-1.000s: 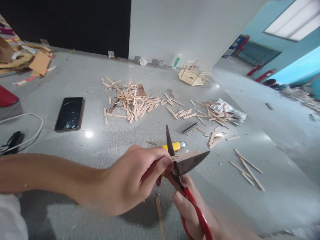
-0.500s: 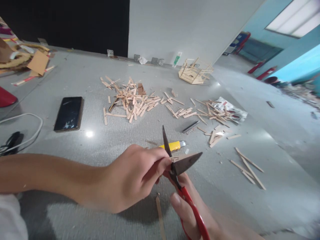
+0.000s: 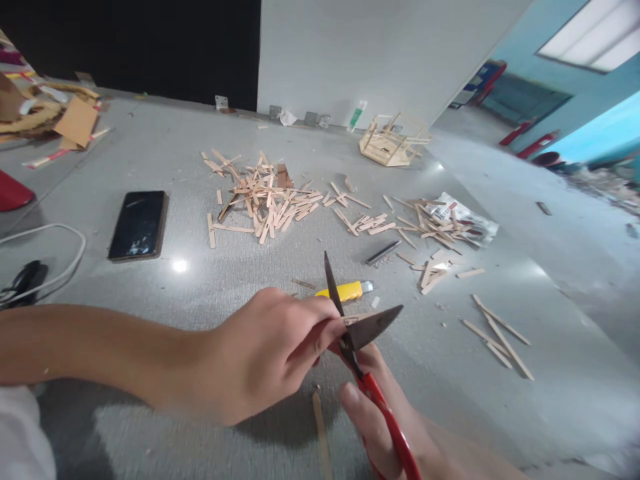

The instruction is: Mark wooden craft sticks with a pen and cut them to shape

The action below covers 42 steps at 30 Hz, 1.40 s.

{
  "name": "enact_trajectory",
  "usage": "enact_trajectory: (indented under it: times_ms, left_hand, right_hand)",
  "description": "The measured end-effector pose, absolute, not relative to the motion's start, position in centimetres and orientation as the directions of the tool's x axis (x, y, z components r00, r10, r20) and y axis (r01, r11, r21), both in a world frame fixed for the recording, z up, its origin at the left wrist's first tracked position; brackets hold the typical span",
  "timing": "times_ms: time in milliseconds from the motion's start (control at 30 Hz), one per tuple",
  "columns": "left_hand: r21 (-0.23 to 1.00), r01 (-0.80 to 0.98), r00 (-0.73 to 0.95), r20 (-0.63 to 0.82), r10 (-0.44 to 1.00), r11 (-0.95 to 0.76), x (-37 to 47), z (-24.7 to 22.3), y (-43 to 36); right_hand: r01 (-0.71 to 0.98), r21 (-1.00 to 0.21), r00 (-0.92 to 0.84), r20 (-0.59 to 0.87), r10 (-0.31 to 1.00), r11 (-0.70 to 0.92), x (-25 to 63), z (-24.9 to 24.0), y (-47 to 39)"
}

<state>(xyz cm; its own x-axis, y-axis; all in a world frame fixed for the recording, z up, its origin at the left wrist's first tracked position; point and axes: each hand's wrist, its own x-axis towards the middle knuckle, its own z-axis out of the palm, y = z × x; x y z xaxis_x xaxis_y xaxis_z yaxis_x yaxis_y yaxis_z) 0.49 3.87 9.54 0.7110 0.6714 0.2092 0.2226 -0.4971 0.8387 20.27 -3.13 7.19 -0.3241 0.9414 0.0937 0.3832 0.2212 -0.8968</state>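
Observation:
Red-handled scissors [image 3: 383, 400] are gripped in my right hand [image 3: 380, 423], their dark blades spread wide apart. My left hand [image 3: 265, 353] pinches a thin wooden stick [image 3: 356, 319], which lies between the two blades close to the pivot. Most of that stick is covered by my fingers and the near blade. Just beyond the blades a yellow utility knife [image 3: 347, 291] rests on the table. Below my hands lies another wooden stick [image 3: 321, 433].
A heap of short wooden sticks [image 3: 270, 200] spreads across the middle, with further piles to the right near a plastic packet [image 3: 467, 220]. A black pen [image 3: 383, 252], a phone [image 3: 137, 227], a stick-built frame [image 3: 393, 143] and a white cable [image 3: 60, 230] also lie on the table.
The view has shifted very slightly. Both hands, the stick and the spread scissors hold almost the same position.

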Motion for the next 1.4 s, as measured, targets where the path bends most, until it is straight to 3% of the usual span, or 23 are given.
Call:
enact_trajectory:
  times_ms: [433, 833, 1400]
  left_hand:
    - [0.832, 0.212, 0.704, 0.234, 0.671, -0.513, 0.6, 9.7, 3.7]
    - [0.847, 0.197, 0.706, 0.226, 0.671, -0.493, 0.6, 9.6, 3.7]
    - [0.885, 0.175, 0.698, 0.197, 0.688, -0.431, 0.7, 9.9, 3.6]
  right_hand:
    - [0.406, -0.892, -0.158, 0.143, 0.977, 0.197, 18.8, 6.7, -3.6]
    - [0.441, -0.863, -0.193, 0.179, 0.965, 0.248, 19.7, 4.6, -3.7]
    - [0.407, -0.896, -0.132, 0.135, 0.982, 0.178, 19.0, 4.9, -3.7]
